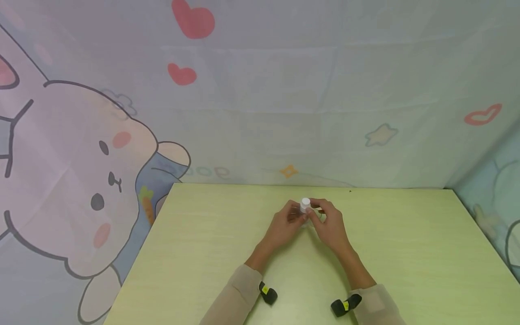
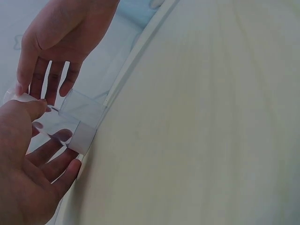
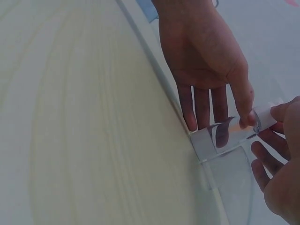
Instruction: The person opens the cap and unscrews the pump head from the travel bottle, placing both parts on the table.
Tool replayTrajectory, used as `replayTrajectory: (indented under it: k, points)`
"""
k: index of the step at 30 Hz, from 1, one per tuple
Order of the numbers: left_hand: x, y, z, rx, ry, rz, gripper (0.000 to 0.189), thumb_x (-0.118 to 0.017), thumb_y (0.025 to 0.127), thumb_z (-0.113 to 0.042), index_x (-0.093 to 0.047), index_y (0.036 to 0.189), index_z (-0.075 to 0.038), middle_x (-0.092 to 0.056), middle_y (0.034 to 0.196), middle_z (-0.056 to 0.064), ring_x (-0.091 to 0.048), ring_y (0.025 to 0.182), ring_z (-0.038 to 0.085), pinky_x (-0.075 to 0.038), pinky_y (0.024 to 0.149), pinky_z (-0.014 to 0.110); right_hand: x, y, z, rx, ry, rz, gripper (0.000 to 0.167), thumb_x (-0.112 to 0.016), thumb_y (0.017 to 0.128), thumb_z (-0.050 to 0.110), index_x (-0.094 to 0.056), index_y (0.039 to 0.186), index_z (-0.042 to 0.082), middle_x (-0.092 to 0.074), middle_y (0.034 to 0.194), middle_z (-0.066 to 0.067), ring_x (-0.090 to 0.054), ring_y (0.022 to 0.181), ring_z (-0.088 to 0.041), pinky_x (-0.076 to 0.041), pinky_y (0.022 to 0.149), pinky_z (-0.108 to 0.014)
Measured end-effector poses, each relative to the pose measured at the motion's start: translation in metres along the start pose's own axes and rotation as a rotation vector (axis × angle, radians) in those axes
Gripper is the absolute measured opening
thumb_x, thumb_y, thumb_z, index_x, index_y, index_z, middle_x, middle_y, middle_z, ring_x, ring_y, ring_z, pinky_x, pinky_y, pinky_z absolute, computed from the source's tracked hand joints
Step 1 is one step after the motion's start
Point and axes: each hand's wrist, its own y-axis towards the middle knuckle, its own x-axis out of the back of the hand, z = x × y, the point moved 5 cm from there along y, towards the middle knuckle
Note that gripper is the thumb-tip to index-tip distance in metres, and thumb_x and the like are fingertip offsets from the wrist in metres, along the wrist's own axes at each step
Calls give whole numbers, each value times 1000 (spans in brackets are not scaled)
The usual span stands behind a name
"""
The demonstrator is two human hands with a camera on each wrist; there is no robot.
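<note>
A clear bottle (image 3: 204, 144) with a white cap (image 1: 305, 201) stands near the far side of the table, between both hands. My left hand (image 1: 285, 225) grips its body, thumb on the near side by the neck and fingers behind. Through the clear wall in the right wrist view, some of those fingers show. With thumb and fingers, my right hand (image 1: 330, 224) pinches the cap; its other fingers hang loose beside the bottle. Next to the bottle in the left wrist view appears a clear square piece (image 2: 80, 105); whether it is attached cannot be told.
The pale yellow-green table (image 1: 195, 243) ends at a cloth backdrop (image 1: 260, 90) printed with a rabbit, hearts and stars. Black wrist straps (image 1: 268, 294) sit at both cuffs. A dark cable-like curve (image 1: 508, 243) shows at the right edge.
</note>
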Motion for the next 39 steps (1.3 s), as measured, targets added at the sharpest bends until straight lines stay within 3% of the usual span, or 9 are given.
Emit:
replayTrajectory:
  k: [16, 29, 39]
  points:
    - [0, -1, -2, -4, 2, 0, 29, -68, 107, -33, -59, 129, -18, -71, 130, 9, -69, 123, 21, -56, 104, 30, -2, -1, 1, -25, 15, 28, 32, -72, 103, 14, -67, 133, 4, -73, 120, -14, -65, 113, -37, -55, 93, -56]
    - [0, -2, -4, -7, -5, -10, 27, -67, 107, -31, -59, 128, -17, -72, 130, 10, -69, 123, 25, -56, 105, 34, -2, 0, -1, -56, -1, 42, 30, -72, 104, 18, -67, 129, 2, -73, 123, -14, -66, 115, -36, -56, 95, -55]
    - [0, 1, -4, -27, -9, -14, 26, -69, 106, -28, -60, 127, -16, -73, 127, 10, -70, 121, 23, -57, 103, 31, 1, 0, 2, -23, 14, 8, 28, -74, 102, 12, -69, 126, 2, -70, 115, -13, -65, 111, -39, -56, 90, -55]
